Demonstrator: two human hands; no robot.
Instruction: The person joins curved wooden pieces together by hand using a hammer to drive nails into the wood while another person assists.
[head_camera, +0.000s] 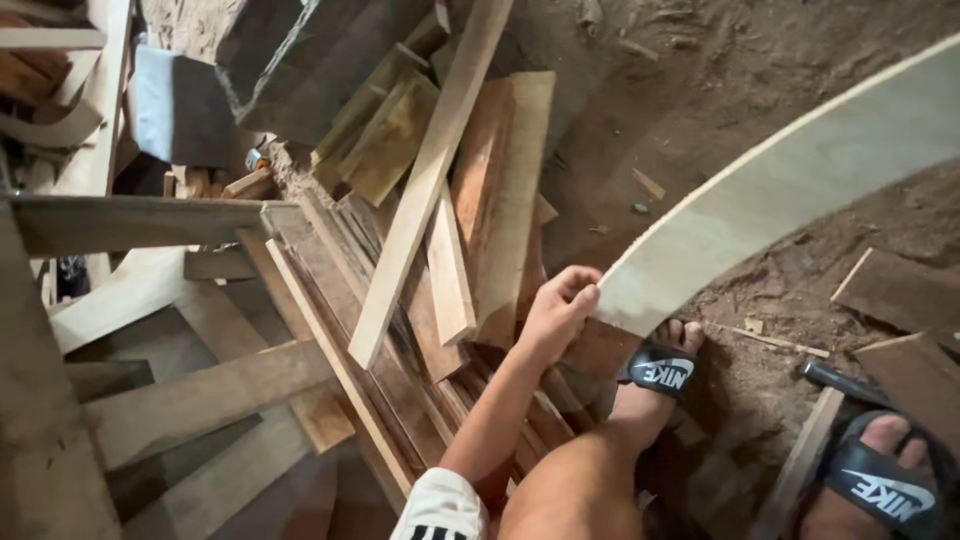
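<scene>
Dirt floor (700, 90), left hand (556, 315) on pale curved plank (790, 185).

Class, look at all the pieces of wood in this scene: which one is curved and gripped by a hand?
The pale curved board sweeping in from the upper right. The left hand grips its lower end; the other boards are straight and lie untouched in the pile.
</scene>
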